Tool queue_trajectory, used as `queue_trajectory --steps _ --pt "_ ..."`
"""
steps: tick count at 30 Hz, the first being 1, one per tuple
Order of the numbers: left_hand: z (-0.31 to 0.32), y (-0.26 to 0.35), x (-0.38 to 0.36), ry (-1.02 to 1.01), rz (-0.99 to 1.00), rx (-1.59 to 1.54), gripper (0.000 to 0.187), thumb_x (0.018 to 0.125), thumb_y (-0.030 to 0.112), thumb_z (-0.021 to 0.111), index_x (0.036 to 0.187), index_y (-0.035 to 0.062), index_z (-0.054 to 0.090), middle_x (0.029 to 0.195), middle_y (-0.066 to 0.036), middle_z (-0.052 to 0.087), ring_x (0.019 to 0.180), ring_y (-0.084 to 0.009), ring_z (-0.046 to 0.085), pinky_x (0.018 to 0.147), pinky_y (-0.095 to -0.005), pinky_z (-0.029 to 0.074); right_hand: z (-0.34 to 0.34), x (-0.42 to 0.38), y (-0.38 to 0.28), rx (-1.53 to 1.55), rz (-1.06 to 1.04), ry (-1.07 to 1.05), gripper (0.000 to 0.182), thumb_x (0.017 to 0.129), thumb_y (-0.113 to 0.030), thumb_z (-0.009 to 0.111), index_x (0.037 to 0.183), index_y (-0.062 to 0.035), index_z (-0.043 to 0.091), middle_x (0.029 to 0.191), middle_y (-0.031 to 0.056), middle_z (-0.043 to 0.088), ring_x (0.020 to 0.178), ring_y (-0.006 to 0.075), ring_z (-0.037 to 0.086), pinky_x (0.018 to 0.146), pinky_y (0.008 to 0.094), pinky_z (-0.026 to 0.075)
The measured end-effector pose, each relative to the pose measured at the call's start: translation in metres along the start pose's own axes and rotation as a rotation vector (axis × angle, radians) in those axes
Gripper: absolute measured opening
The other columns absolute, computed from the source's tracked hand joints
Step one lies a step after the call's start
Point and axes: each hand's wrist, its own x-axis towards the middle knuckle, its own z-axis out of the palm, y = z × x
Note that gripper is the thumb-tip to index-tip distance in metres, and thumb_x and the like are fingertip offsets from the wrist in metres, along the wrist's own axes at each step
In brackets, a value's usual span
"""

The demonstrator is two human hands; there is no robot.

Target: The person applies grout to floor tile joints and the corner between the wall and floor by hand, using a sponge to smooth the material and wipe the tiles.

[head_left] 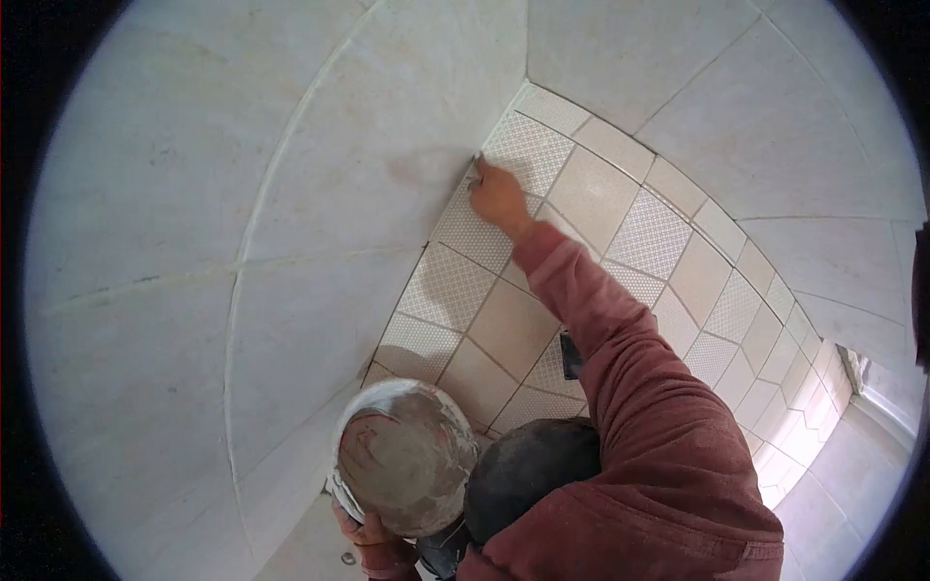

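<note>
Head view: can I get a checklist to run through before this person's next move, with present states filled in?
1. Left hand holding the bucket: ok.
2. Material in the bucket: ok, grey mix shows inside.
3. Right hand at the wall-floor seam: ok.
4. Seam pale throughout: not ok, darker on the bucket side of that hand.
5. Tool in the right hand: cannot tell, too small.
6. Dark object beside the sleeve identified: cannot tell, partly covered.

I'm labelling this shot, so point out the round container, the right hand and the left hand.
Round container [378, 396]: head view, on its whitish rim.
Right hand [501, 199]: head view, on its back.
Left hand [369, 531]: head view, on its visible part.
</note>
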Motion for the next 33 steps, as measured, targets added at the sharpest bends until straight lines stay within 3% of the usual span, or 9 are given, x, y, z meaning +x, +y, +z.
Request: queue_trajectory --steps 5,7,9,13,15,22,28,30,33 --pt "0.001 0.005 -0.007 0.047 0.049 0.275 0.053 0.073 0.02 0.053 0.12 0.0004 0.039 0.114 -0.01 0.048 0.101 -0.0198 0.047 0.086 -0.0347 0.038 0.046 -0.063 -0.021 0.143 0.0 -0.143 0.061 0.072 -0.016 0.048 0.127 0.0015 0.03 0.09 0.0246 0.057 0.086 0.0375 0.055 0.077 0.0427 0.044" --pt "0.021 0.021 -0.011 0.114 -0.087 -0.002 0.053 0.073 0.021 0.052 0.12 0.0 0.039 0.114 -0.01 0.048 0.101 -0.0196 0.047 0.087 -0.0342 0.037 0.06 -0.082 -0.027 0.156 0.009 -0.191 0.062 0.072 -0.016 0.048 0.128 0.0013 0.028 0.088 0.0241 0.058 0.084 0.0378 0.056 0.075 0.0429 0.044" --pt "0.003 -0.004 -0.013 0.096 -0.019 0.031 0.053 0.072 0.021 0.053 0.12 -0.0001 0.04 0.114 -0.01 0.048 0.102 -0.0196 0.047 0.088 -0.0339 0.037 0.072 -0.099 -0.032 0.17 0.021 -0.315 0.063 0.073 -0.015 0.048 0.129 0.0015 0.024 0.085 0.0243 0.058 0.082 0.0377 0.056 0.074 0.0427 0.044" --pt "-0.005 -0.013 -0.017 0.101 0.09 0.125 0.055 0.071 0.018 0.053 0.12 -0.0009 0.04 0.115 -0.01 0.048 0.104 -0.0197 0.046 0.089 -0.0332 0.035 0.083 -0.121 -0.03 0.287 -0.126 -0.305 0.068 0.073 -0.015 0.048 0.132 0.0007 0.018 0.083 0.0248 0.058 0.081 0.0383 0.056 0.073 0.0422 0.044" --pt "-0.006 -0.016 -0.019 0.107 0.087 0.101 0.055 0.071 0.017 0.052 0.121 -0.0014 0.04 0.115 -0.01 0.048 0.104 -0.0201 0.046 0.09 -0.0329 0.035 0.075 -0.122 -0.039 0.444 0.003 -0.207 0.067 0.072 -0.011 0.049 0.13 0.0037 0.018 0.077 0.0231 0.058 0.072 0.0348 0.058 0.069 0.0376 0.045" --pt "-0.029 -0.032 -0.019 0.051 0.165 0.119 0.053 0.071 0.014 0.049 0.12 -0.0031 0.039 0.115 -0.011 0.049 0.103 -0.0211 0.047 0.091 -0.0312 0.034 0.105 -0.122 -0.034 0.151 -0.137 -0.297 0.073 0.072 -0.012 0.051 0.132 0.0031 0.011 0.078 0.0272 0.057 0.075 0.0371 0.058 0.07 0.0398 0.045" --pt "-0.013 -0.018 -0.024 0.109 0.134 0.101 0.05 0.072 0.011 0.047 0.12 -0.0026 0.039 0.113 -0.012 0.05 0.102 -0.0208 0.047 0.089 -0.0296 0.035 0.075 -0.106 -0.04 0.509 0.177 -0.33 0.072 0.072 -0.013 0.049 0.13 0.007 0.012 0.086 0.0271 0.057 0.084 0.0379 0.056 0.078 0.0399 0.043" --pt "-0.011 -0.022 -0.027 0.144 0.128 0.06 0.045 0.071 0.008 0.044 0.115 -0.0018 0.043 0.106 -0.01 0.052 0.094 -0.0193 0.05 0.084 -0.029 0.038 0.085 -0.114 -0.047 0.227 0.089 -0.233 0.07 0.071 -0.011 0.05 0.131 0.0049 0.016 0.079 0.024 0.059 0.077 0.0372 0.057 0.074 0.0389 0.044" --pt "-0.012 -0.019 -0.028 0.188 0.133 0.052 0.041 0.069 0.006 0.041 0.11 -0.0008 0.047 0.1 -0.007 0.054 0.087 -0.0178 0.052 0.079 -0.0283 0.041 0.108 -0.126 -0.028 0.273 -0.098 -0.218 0.072 0.071 -0.01 0.05 0.132 0.0026 0.013 0.079 0.0234 0.059 0.072 0.0389 0.057 0.072 0.0389 0.045"
